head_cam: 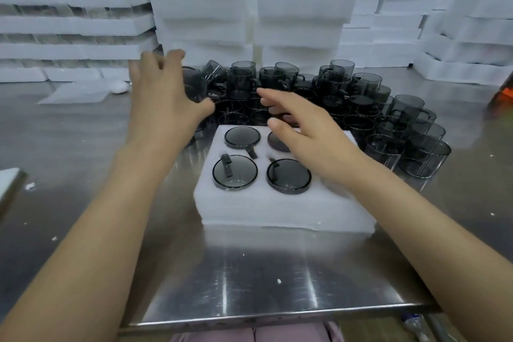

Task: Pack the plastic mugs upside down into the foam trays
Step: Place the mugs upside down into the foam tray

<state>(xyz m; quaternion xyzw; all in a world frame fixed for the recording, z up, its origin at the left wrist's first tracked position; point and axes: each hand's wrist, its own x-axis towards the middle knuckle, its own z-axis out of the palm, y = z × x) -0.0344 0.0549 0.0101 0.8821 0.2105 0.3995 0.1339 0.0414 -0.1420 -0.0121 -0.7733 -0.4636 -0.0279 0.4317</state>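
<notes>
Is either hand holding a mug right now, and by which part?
Neither. Left hand spreads open by the loose mugs; right hand hovers open over the foam tray.

The foam tray (277, 208) lies on the desk (249, 280), and four packed mugs (235, 172) stand upside down in the pockets of its left part, two in the back row and two in the front row. Directly behind the tray and curving round to its right, a heap of loose mugs (333, 97) sits on the desk, some resting on others. Farther behind the tray rise stacks of foam trays (200, 8), and a flat foam sheet (75, 91) lies to its back left.
</notes>
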